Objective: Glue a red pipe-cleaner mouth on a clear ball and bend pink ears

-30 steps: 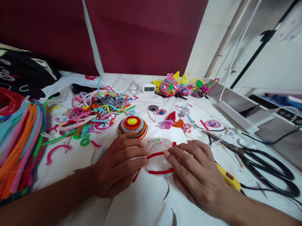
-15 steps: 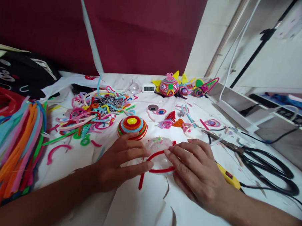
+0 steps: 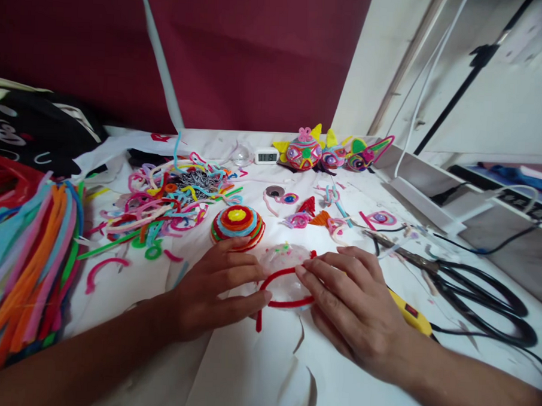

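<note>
1. The red stem [image 3: 289, 303] curls in a flat loop around the foot of the clear dome [image 3: 285, 258]. Its free end points toward the person, lying roughly near-to-far below the dome's left side. Its other tip shows at the dome's far right edge.
2. The dome sits round side up in the middle of the bench [image 3: 255, 370], between the two hands.
3. The left hand [image 3: 204, 293] lies flat with its fingers [image 3: 245, 269] slightly spread. Thumb and forefinger tips press at the loop's left side, not closed around it.
4. The right hand [image 3: 354, 305] lies flat with its fingers close together, their tips resting on the stem at the dome's right.
5. The bench is covered in white, creased sheets. A maroon wall [image 3: 259, 59] stands behind it, and a white wall with cables is on the right.
6. The stem is fuzzy and bright red. The dome is see-through, with small coloured specks on top.
7. A striped dome [image 3: 238, 224] sits just beyond the left hand, and a heap of scraps [image 3: 172, 196] lies further left.
8. A bundle of stems [image 3: 23, 264] fills the left edge.
9. A yellow tool [image 3: 410, 314] lies partly under the right hand. Black scissors [image 3: 474, 283] lie to its right.
10. A small clock [image 3: 267, 157] and finished figures [image 3: 305, 152] stand at the back.
</note>
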`<move>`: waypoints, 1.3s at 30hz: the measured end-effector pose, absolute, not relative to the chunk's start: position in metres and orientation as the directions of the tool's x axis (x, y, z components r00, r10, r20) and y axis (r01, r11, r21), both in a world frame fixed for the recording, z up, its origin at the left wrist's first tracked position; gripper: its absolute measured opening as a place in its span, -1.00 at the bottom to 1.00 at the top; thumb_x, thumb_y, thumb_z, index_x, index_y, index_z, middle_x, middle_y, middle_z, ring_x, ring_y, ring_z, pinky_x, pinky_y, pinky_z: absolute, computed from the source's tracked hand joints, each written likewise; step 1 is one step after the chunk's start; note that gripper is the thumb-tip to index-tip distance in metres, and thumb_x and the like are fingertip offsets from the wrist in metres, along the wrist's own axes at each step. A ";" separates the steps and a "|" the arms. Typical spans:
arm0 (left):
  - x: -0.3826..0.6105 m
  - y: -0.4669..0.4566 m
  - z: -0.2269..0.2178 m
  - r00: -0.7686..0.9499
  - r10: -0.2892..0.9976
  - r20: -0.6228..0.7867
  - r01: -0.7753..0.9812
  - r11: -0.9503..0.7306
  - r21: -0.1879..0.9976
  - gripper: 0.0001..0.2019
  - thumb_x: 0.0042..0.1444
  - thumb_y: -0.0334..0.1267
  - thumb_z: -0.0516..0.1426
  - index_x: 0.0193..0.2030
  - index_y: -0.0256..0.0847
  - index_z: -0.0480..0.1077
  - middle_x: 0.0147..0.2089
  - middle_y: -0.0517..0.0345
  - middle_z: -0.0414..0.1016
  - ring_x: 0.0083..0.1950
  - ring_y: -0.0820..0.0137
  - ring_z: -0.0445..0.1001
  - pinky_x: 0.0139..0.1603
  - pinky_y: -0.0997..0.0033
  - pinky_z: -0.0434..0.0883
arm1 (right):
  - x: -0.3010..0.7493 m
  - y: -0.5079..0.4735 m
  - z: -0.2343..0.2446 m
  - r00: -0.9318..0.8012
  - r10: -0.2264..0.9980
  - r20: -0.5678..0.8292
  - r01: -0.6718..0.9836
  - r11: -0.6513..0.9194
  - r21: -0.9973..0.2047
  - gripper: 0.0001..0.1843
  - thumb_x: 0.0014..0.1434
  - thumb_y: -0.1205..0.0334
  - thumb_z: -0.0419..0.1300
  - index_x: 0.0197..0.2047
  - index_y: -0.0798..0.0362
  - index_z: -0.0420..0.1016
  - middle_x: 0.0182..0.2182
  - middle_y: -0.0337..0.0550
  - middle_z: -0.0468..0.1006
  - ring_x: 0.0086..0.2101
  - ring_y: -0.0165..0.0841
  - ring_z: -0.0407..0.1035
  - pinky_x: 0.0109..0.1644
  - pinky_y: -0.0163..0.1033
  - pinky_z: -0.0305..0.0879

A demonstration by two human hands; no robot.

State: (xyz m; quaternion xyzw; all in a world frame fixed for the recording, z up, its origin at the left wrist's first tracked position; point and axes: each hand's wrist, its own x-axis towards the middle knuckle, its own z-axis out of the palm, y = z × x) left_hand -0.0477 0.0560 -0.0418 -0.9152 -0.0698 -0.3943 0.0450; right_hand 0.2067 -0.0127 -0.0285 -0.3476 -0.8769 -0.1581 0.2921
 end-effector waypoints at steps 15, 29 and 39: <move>-0.043 0.050 -0.039 0.635 0.155 0.757 0.240 -0.971 -0.003 -0.91 0.17 -0.38 0.19 -0.18 -0.17 0.45 -0.10 0.07 0.60 0.00 0.32 0.53 0.17 -0.07 0.39 | 0.204 -0.014 -0.027 -0.600 0.501 0.623 0.687 0.722 0.081 -0.70 0.25 0.44 0.10 0.06 0.25 0.42 -0.04 0.02 0.57 -0.08 -0.13 0.35 0.01 0.12 0.17; -0.048 0.050 -0.039 0.689 0.130 0.713 0.146 -0.989 0.039 -0.70 0.32 -0.18 -0.03 0.03 -0.28 0.39 -0.06 -0.12 0.56 0.11 0.18 0.45 0.19 -0.17 0.30 | 0.205 -0.013 -0.027 -0.592 0.509 0.625 0.697 0.713 0.081 -0.70 0.26 0.41 0.10 0.05 0.25 0.43 -0.04 0.00 0.56 -0.06 -0.11 0.35 0.06 0.12 0.13; -0.038 0.041 -0.046 0.659 0.188 0.728 0.260 -0.965 0.013 -0.37 0.09 0.00 0.21 0.18 -0.41 0.27 0.00 -0.21 0.45 0.12 0.08 0.39 0.18 -0.10 0.34 | 0.205 -0.013 -0.027 -0.601 0.509 0.617 0.691 0.718 0.080 -0.68 0.28 0.39 0.09 0.08 0.27 0.42 -0.02 0.01 0.55 -0.04 -0.12 0.33 0.09 0.14 0.11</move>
